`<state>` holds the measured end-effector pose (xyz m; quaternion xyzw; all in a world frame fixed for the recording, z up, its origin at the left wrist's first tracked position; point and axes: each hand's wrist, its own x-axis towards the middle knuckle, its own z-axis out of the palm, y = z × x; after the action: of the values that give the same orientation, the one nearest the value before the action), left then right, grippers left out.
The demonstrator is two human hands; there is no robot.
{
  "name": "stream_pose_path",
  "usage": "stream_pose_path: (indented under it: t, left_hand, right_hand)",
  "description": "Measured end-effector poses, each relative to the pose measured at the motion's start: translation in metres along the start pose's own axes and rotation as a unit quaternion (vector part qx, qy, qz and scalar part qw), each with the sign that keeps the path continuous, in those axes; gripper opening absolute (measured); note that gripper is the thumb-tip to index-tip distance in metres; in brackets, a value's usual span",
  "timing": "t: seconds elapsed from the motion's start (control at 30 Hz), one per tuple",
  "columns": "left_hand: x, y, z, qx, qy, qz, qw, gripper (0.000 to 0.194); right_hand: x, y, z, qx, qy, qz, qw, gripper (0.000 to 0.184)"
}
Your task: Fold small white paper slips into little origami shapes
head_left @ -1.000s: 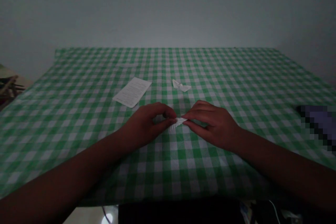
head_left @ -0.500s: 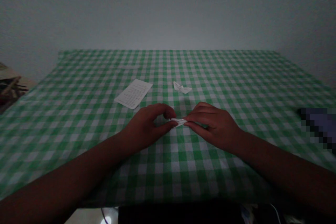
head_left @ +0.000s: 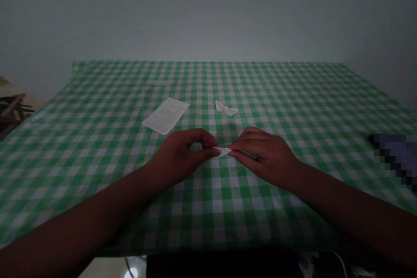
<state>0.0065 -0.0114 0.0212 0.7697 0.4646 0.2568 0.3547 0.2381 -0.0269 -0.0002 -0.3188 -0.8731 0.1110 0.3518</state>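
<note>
Two hands on one small folded paper (head_left: 223, 151), white with lines of print. With the left hand (head_left: 180, 154), pinches its left end between thumb and fingertips, the thumb curving round to leave a gap behind. With the right hand (head_left: 269, 154), pinches the opposite end — fingers bent and close together, thumb on the near side. Holds it between the two, low over the green-and-white checked tablecloth (head_left: 224, 213); cannot tell whether touching the cloth. Beyond, near the middle, another folded paper (head_left: 226, 109) with pointed ends, well apart from both hands. To its left, just past the left hand, a flat printed sheet (head_left: 167, 115), set aslant. Farther back, a pale strip (head_left: 163, 82), too faint to name. At the right edge, a dark object (head_left: 395, 154) — blurred into blocks.
</note>
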Motion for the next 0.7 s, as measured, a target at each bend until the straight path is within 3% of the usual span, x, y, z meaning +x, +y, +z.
stream_pose_path:
  t: [0.7]
  left_hand:
    - [0.0015, 0.0019, -0.0009, -0.012, -0.004, -0.026, 1.000, 0.008]
  right_hand:
    - [-0.0041, -0.0031, 0.0031, 0.064, 0.013, 0.079, 0.995, 0.005]
